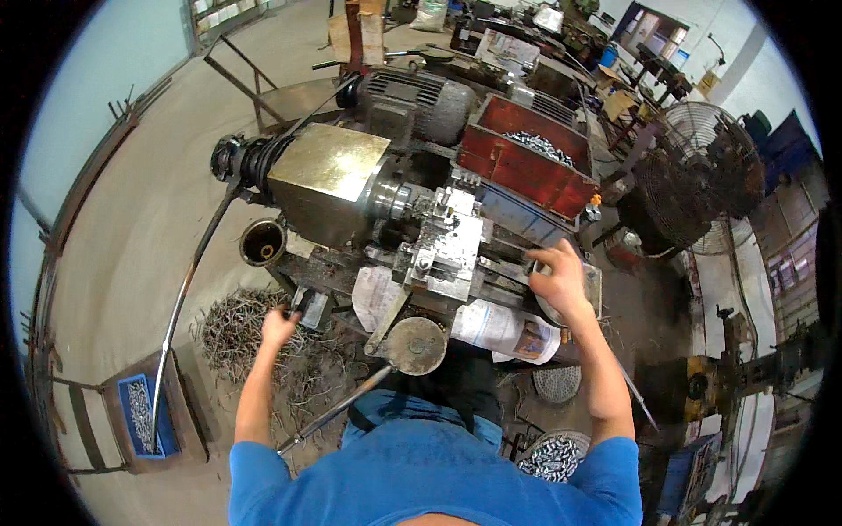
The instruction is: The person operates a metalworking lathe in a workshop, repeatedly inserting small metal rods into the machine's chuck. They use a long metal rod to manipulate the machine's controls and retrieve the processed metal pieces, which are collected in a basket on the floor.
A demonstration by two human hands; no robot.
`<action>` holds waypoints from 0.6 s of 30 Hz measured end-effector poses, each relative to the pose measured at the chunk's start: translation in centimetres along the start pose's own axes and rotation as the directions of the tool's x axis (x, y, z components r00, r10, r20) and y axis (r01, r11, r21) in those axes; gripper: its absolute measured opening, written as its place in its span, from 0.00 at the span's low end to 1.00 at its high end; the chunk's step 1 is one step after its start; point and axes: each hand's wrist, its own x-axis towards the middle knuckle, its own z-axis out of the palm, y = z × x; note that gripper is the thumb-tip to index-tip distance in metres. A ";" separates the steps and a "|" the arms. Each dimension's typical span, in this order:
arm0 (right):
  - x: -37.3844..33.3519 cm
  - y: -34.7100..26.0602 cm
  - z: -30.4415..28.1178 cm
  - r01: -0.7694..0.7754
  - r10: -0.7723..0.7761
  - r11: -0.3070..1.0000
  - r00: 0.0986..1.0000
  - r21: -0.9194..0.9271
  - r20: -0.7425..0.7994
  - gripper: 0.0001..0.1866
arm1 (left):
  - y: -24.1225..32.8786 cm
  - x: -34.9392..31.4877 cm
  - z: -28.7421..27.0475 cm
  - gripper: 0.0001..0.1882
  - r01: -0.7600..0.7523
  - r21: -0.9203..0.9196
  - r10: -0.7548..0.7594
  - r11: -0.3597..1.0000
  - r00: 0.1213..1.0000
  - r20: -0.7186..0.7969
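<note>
A small metal lathe [449, 241] stands in front of me, its chuck [390, 200] beside a box-shaped headstock with a brassy top plate [333, 162]. My left hand [279, 326] is low at the left, fingers drawn together next to a dark box-like piece [312, 307]; what they hold, if anything, is too small to make out. To the right of the tool slide, my right hand [560, 273] hovers by a round pan [583, 294] with fingers curled. Anything inside that grip is hidden. A round metal disc [417, 345] sits at the lathe's near side.
A red bin [526, 162] of small metal parts stands behind the lathe. Metal shavings [241, 333] heap at the left, past which is a blue tray [145, 416] of parts. A large fan [693, 180] stands right. A long rod [189, 289] slants down the left side.
</note>
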 end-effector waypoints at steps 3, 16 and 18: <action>-6.6 6.2 -1.8 -0.085 0.069 0.977 0.994 -0.193 -0.089 0.19 | 3.6 1.0 0.7 0.27 -0.285 0.543 0.204 0.790 0.957 0.207; -32.8 24.3 -1.4 -0.765 0.826 0.331 0.518 -0.553 -0.223 0.22 | 4.3 -2.0 -0.7 0.14 -0.337 0.365 0.207 0.868 0.913 0.350; -34.1 23.6 -0.5 -0.758 0.790 0.312 0.542 -0.573 -0.286 0.16 | 8.5 -4.9 -3.2 0.15 -0.356 0.223 0.193 0.908 0.826 0.530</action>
